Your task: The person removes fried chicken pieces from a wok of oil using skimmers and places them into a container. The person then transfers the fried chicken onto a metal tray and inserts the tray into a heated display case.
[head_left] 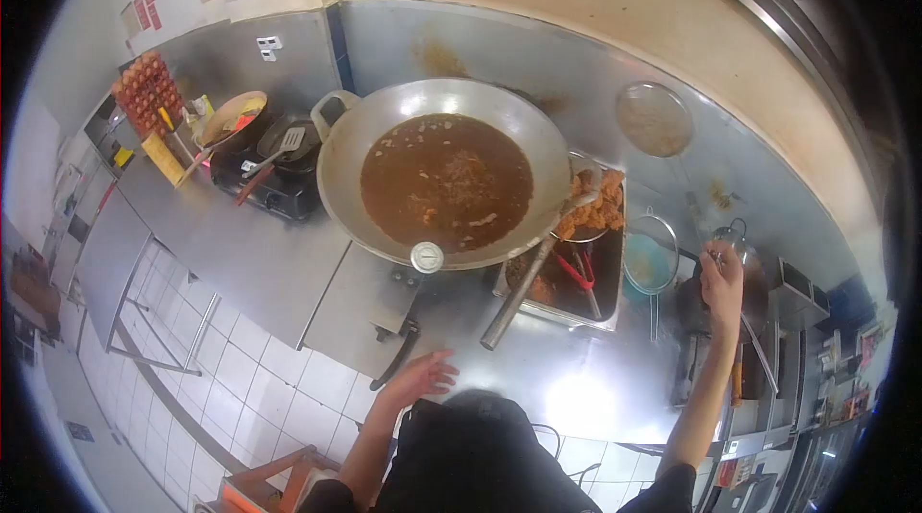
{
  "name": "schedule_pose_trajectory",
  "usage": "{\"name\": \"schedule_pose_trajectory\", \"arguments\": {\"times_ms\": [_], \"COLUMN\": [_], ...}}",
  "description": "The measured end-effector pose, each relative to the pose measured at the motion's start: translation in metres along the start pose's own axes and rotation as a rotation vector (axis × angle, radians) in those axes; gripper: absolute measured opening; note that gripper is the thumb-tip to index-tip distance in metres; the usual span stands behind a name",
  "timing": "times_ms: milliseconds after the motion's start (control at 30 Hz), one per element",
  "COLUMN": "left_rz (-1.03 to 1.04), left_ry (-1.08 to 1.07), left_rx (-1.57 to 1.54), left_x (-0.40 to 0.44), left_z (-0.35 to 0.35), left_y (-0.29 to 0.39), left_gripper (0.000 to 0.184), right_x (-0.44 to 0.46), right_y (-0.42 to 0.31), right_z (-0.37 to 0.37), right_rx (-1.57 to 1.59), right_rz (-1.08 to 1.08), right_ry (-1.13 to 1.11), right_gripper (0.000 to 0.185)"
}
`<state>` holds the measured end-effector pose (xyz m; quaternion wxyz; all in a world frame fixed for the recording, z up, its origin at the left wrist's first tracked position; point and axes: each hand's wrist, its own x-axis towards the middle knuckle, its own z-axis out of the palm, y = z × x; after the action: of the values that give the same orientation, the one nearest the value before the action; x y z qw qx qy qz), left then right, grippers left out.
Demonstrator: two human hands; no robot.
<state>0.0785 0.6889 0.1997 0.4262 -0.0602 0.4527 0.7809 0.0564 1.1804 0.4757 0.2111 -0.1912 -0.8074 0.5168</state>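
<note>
My right hand (721,284) is closed around the long handle of a skimmer (654,119). Its round mesh head is up by the steel wall, right of a large wok (336,191). The handle's end sticks out below my hand. Brown oil (447,182) with floating bits fills the wok's middle, and a dial thermometer (426,256) sits at its near rim. My left hand (423,378) hangs open, fingers loosely spread and holding nothing, near a black lever handle (396,356) at the stove's front. Fried pieces (597,210) lie in a ladle-like strainer right of the wok.
A metal tray (567,319) holds red tongs (578,273); a thick wok handle (519,294) crosses it. A sieve (651,254) rests over a turquoise bowl (642,268). To the left, a pan (235,119) and a spatula (288,140) are on a black stove, near egg trays (147,95).
</note>
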Motion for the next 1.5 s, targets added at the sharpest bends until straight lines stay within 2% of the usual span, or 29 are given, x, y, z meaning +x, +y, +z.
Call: {"name": "schedule_pose_trajectory", "arguments": {"times_ms": [33,100,133,167,233,300,367,433,467,533,600,667,733,767,833,967,1033,1200,1333,1467,1500], "left_rz": [-0.016,-0.018,-0.024,-0.026,-0.121,-0.238,0.018,-0.014,-0.061,-0.284,-0.509,-0.619,-0.602,-0.586,-0.544,-0.467,-0.449,-0.366,-0.251,-0.251,-0.252], "left_ry": [-0.002,0.034,0.069,0.068,0.140,0.181,0.265,0.526,0.664,0.909,1.041,1.107,1.094,1.085,1.066,1.032,1.023,1.016,0.977,0.992,0.995], "left_rx": [-0.004,0.095,0.196,0.193,0.371,0.403,0.512,0.370,0.286,0.115,0.007,-0.084,-0.142,-0.161,-0.187,-0.169,-0.115,0.037,0.024,0.030,0.044], "left_x": [-0.007,-0.025,-0.034,-0.045,-0.069,-0.079,-0.105,-0.124,-0.136,-0.165,-0.190,-0.213,-0.225,-0.230,-0.234,-0.224,-0.207,-0.181,-0.174,-0.173,-0.175], "left_z": [-0.011,-0.031,-0.041,-0.050,-0.072,-0.121,-0.166,-0.227,-0.248,-0.266,-0.269,-0.271,-0.281,-0.284,-0.293,-0.309,-0.310,-0.309,-0.321,-0.319,-0.316], "left_y": [-0.006,-0.020,-0.026,-0.030,-0.038,-0.074,-0.122,-0.196,-0.222,-0.252,-0.271,-0.288,-0.305,-0.309,-0.315,-0.298,-0.268,-0.220,-0.220,-0.219,-0.218], "left_gripper": [0.053,0.051,0.050,0.050,0.047,0.041,0.039,0.036,0.035,0.033,0.031,0.031,0.031,0.032,0.032,0.035,0.040,0.041,0.040,0.039,0.039], "right_x": [0.003,0.007,0.009,0.007,-0.002,0.000,0.013,0.032,0.043,0.064,0.087,0.095,0.091,0.083,0.065,0.050,0.039,0.012,0.010,0.010,0.010], "right_y": [-0.011,-0.031,-0.035,-0.045,-0.066,-0.072,-0.067,-0.057,-0.049,-0.032,-0.017,-0.017,-0.028,-0.041,-0.063,-0.062,-0.064,-0.096,-0.089,-0.085,-0.084], "right_z": [0.016,0.044,0.060,0.083,0.134,0.172,0.198,0.222,0.230,0.239,0.242,0.242,0.238,0.239,0.239,0.237,0.237,0.253,0.256,0.258,0.258], "right_rx": [-0.001,-0.287,-0.422,-0.425,-0.759,-0.840,-0.925,-0.950,-0.956,-0.813,-0.754,-0.692,-0.597,-0.600,-0.545,-0.574,-0.463,-0.416,-0.323,-0.282,-0.216], "right_rz": [-0.004,-0.339,-0.288,-0.287,-0.488,-0.481,-0.483,-0.448,-0.459,-0.603,-0.630,-0.649,-0.532,-0.531,-0.213,-0.156,-0.065,0.024,0.096,0.160,0.248], "right_ry": [-0.003,-0.112,-0.147,-0.149,-0.169,-0.189,-0.206,-0.252,-0.249,-0.385,-0.461,-0.545,-0.697,-0.704,-0.780,-0.820,-0.810,-0.893,-0.956,-0.982,-0.990], "right_gripper": [0.015,0.024,0.033,0.033,0.037,0.036,0.036,0.036,0.036,0.039,0.041,0.043,0.042,0.042,0.039,0.034,0.037,0.038,0.037,0.039,0.040]}}
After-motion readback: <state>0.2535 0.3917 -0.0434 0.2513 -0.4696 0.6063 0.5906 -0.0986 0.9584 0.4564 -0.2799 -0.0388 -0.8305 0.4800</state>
